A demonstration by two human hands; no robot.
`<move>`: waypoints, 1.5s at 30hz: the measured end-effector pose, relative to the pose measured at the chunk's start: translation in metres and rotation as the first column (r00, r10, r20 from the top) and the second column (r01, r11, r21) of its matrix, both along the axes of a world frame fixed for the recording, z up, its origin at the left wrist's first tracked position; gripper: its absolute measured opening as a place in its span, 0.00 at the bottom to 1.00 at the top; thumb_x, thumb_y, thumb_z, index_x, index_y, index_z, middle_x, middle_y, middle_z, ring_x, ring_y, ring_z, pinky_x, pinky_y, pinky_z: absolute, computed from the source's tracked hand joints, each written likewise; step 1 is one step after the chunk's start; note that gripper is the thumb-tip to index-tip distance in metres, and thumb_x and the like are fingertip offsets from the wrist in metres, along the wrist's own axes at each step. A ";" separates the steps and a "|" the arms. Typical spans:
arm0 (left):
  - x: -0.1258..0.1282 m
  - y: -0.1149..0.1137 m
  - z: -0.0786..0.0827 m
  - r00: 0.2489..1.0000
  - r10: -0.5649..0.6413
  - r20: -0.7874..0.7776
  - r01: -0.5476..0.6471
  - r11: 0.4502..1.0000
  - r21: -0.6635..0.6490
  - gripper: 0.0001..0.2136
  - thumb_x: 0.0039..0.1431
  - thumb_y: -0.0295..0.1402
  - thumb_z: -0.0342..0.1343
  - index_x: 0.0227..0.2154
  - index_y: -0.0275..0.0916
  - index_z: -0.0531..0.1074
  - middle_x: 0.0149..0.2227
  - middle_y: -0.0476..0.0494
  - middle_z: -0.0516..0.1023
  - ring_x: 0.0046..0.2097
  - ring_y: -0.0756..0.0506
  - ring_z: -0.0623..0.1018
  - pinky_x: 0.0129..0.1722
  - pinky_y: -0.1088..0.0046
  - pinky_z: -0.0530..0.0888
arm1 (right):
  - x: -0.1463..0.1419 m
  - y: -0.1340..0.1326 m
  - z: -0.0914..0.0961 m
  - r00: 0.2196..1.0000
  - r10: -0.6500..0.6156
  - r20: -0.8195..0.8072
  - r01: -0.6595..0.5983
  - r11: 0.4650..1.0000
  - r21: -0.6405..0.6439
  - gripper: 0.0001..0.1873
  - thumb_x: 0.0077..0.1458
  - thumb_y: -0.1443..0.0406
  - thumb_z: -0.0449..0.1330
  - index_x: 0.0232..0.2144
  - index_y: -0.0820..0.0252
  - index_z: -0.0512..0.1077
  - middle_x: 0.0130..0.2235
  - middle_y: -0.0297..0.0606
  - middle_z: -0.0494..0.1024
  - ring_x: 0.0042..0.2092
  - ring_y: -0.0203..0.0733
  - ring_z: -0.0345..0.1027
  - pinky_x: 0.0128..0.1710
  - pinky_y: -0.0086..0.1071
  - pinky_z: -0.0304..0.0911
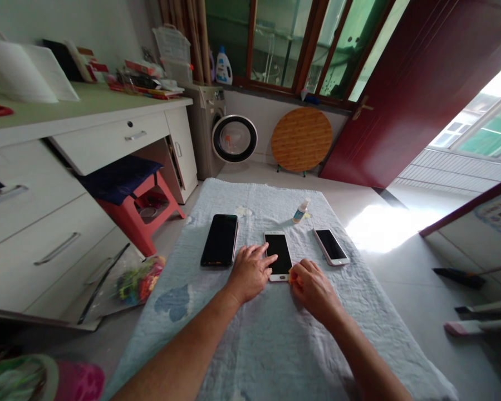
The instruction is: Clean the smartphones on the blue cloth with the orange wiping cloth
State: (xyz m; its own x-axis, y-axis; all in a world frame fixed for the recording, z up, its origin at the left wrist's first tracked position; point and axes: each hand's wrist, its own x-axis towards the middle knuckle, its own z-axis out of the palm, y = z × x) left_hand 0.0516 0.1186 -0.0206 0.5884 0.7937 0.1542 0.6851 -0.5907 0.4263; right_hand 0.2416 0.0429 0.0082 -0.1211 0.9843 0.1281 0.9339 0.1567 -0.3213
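Observation:
A white smartphone (279, 253) with a dark screen lies face up on the cloth-covered table (234, 356). Over its left edge rests my left hand (251, 271), fingers spread, the tips touching the screen and side. My right hand (311, 284) is closed on a small orange cloth (293, 275) at the phone's lower right corner; most of the cloth is hidden by the fingers. To the left lies a larger black smartphone (220, 240), and to the right a smaller white-framed one (330, 246). Behind them stands a small spray bottle (301, 211) with a white cap.
Left of the table are a red stool (150, 223) with a dark blue cover, a plastic bag (129, 278) and a white desk (108, 131). Farther back are a washing machine (204, 122) with its door open, a round wooden board (301, 138) and a red door (401, 83).

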 end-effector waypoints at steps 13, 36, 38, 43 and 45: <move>-0.002 -0.008 0.010 0.992 -0.077 0.102 0.074 0.997 0.039 0.20 0.60 0.43 0.56 0.55 0.45 0.69 0.62 0.41 0.65 0.61 0.39 0.64 0.64 0.51 0.54 | 0.008 0.041 -0.005 0.970 -0.160 -0.186 0.176 0.982 0.074 0.09 0.55 0.68 0.53 0.38 0.58 0.72 0.38 0.39 0.74 0.39 0.40 0.68 0.40 0.31 0.59; 0.001 -0.012 0.012 0.982 -0.160 0.102 0.155 0.987 0.051 0.19 0.59 0.38 0.58 0.53 0.40 0.71 0.58 0.44 0.71 0.58 0.38 0.67 0.61 0.56 0.60 | 0.012 0.150 -0.010 0.977 -0.080 0.199 0.099 0.991 -0.086 0.16 0.63 0.66 0.49 0.39 0.62 0.77 0.39 0.45 0.74 0.46 0.43 0.64 0.47 0.31 0.54; 0.001 -0.012 0.011 0.981 -0.161 0.108 0.156 0.986 0.049 0.20 0.58 0.38 0.59 0.52 0.39 0.71 0.57 0.44 0.72 0.58 0.39 0.67 0.61 0.57 0.61 | 0.011 0.155 -0.010 0.973 -0.062 0.221 0.090 0.989 -0.120 0.16 0.62 0.67 0.49 0.39 0.65 0.77 0.39 0.48 0.75 0.45 0.45 0.65 0.47 0.32 0.54; 0.002 -0.010 0.008 0.981 -0.155 0.118 0.150 0.987 0.050 0.20 0.57 0.37 0.61 0.52 0.39 0.71 0.58 0.45 0.72 0.58 0.40 0.67 0.61 0.61 0.62 | 0.003 0.164 -0.003 0.965 -0.001 0.263 0.054 0.980 -0.193 0.16 0.61 0.69 0.49 0.39 0.65 0.77 0.41 0.51 0.75 0.44 0.46 0.67 0.46 0.35 0.56; 0.002 -0.009 0.006 0.981 -0.154 0.120 0.149 0.987 0.055 0.21 0.56 0.37 0.62 0.52 0.39 0.71 0.57 0.46 0.72 0.58 0.40 0.68 0.61 0.61 0.62 | -0.003 0.166 0.000 0.961 0.022 0.274 0.039 0.976 -0.214 0.16 0.61 0.68 0.49 0.38 0.64 0.77 0.42 0.50 0.75 0.43 0.46 0.67 0.45 0.35 0.56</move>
State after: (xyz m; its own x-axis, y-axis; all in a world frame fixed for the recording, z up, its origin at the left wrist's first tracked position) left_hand 0.0536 0.1092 -0.0141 0.6754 0.6874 0.2670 0.5302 -0.7043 0.4721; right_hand 0.2382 0.2087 0.0086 -0.1129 0.9858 -0.1242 0.9915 0.1037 -0.0787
